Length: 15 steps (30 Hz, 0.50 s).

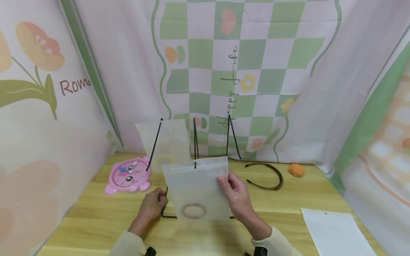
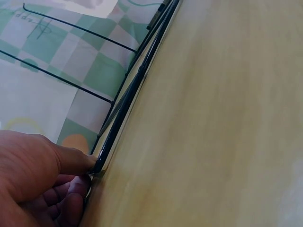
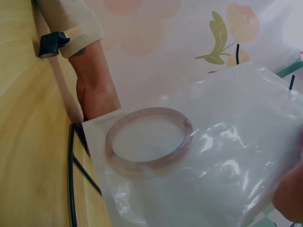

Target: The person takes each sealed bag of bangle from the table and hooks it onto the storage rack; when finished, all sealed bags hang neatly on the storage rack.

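My right hand (image 1: 236, 193) pinches the right edge of a clear plastic bag (image 1: 205, 185) between thumb and fingers. A pale pinkish bangle (image 3: 149, 137) lies near the bag's bottom. At the bag's top edge, the tip of a middle prong shows in front of the plastic. Down at the left front corner, my left hand (image 1: 151, 206) grips the base of a black wire display rack (image 2: 118, 113) between thumb and fingers. Another clear bag (image 1: 174, 138), with a yellow ring inside, hangs on the rack's left prong. The bag in my right hand hides much of the rack.
A pink toy clock (image 1: 129, 176) lies left of the rack. To the right are a dark headband (image 1: 275, 177), an orange lump (image 1: 296, 170) and a white flat packet (image 1: 336, 231) near the front. A patterned curtain (image 1: 205, 81) hangs behind the wooden table (image 1: 80, 217).
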{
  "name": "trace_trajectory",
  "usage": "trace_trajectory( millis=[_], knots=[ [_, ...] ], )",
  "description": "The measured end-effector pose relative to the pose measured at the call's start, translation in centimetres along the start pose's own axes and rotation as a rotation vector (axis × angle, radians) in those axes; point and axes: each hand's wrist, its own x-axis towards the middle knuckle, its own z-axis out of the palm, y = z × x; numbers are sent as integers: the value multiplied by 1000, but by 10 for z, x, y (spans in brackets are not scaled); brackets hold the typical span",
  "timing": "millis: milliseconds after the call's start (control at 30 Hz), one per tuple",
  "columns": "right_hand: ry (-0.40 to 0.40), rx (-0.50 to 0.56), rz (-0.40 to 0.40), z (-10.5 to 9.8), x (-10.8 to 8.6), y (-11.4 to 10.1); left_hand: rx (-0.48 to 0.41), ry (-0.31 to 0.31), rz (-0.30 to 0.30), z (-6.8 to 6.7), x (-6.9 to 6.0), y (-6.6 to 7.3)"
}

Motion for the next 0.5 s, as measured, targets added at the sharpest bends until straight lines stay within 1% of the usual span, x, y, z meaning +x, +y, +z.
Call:
trace_trajectory(
  millis=[133,333,500],
  knots=[
    [17,-5,9,0,2,1,-1,-3,-3,-1,0,0],
    [34,-2,-30,2,6,4,2,12,13,1,0,-1],
    [57,20,-37,4,8,5,3,16,22,1,0,-1]
  ],
)
